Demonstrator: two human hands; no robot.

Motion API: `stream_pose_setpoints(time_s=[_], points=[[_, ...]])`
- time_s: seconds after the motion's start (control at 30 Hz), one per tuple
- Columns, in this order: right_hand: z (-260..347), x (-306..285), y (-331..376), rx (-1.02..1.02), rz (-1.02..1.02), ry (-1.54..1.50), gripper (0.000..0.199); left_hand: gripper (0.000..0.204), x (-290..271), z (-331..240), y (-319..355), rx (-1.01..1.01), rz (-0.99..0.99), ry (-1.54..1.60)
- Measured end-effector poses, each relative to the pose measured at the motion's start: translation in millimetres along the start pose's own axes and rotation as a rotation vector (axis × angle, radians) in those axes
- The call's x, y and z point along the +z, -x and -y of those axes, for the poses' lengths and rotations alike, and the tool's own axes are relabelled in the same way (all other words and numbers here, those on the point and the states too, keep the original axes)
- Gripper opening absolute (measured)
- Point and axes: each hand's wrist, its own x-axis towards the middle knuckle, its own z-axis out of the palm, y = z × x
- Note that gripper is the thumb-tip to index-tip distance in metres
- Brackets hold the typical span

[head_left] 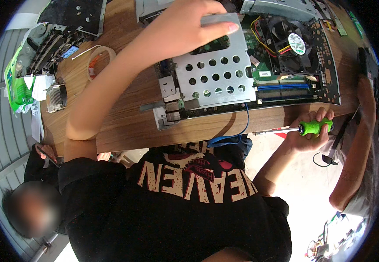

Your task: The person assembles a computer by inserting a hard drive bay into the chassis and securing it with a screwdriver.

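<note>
My left hand (194, 24) reaches over an opened computer chassis (334, 83). Its thumb and fingers pinch the raised far lip of a silver metal bracket (209, 84) with rows of round holes. The bracket lies over the left part of the chassis, above a green circuit board (264, 54). Just off the table's near edge, my right hand (311, 136) is closed round the green handle of a screwdriver (315, 126). The screwdriver's shaft points left, away from the chassis. Fingertips of the left hand beyond the lip are partly hidden.
A black fan (285, 43) with coloured wires sits right of the bracket. A blue cord (247, 120) hangs over the table edge (128, 142). Left are a tape roll (111, 52), a heat sink (57, 98) and a green bag (20, 96). Another person's arm (359, 161) is at right.
</note>
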Motion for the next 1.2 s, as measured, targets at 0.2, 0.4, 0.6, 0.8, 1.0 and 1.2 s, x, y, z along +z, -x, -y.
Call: stream_pose_setpoints(time_s=[0.2,0.4,0.6,0.8,1.0,1.2], points=[[1.1,0.8,0.2,0.01,0.01,0.027,0.03,0.03,22.7,11.5,-2.8,0.111,-0.181,-0.231],[-1.4,3.4,0.8,0.004,-0.018,-0.012,0.03,0.027,25.5,13.6,-0.3,0.026,-0.248,-0.041],[-0.8,0.5,0.9,-0.003,-0.02,0.037,0.029,0.026,28.9,14.2,-8.5,0.178,-0.278,0.012],[0.5,-4.0,0.3,-0.022,-0.044,0.082,0.03,0.025,33.1,15.4,-10.3,0.242,-0.347,0.019],[1.7,-5.3,-1.5,0.0,-0.013,0.057,0.031,0.025,28.5,19.0,-1.0,0.233,-0.32,-0.029],[2.0,-5.4,-0.7,0.019,0.033,0.022,0.03,0.029,25.6,23.1,-0.3,0.226,-0.286,-0.057]])
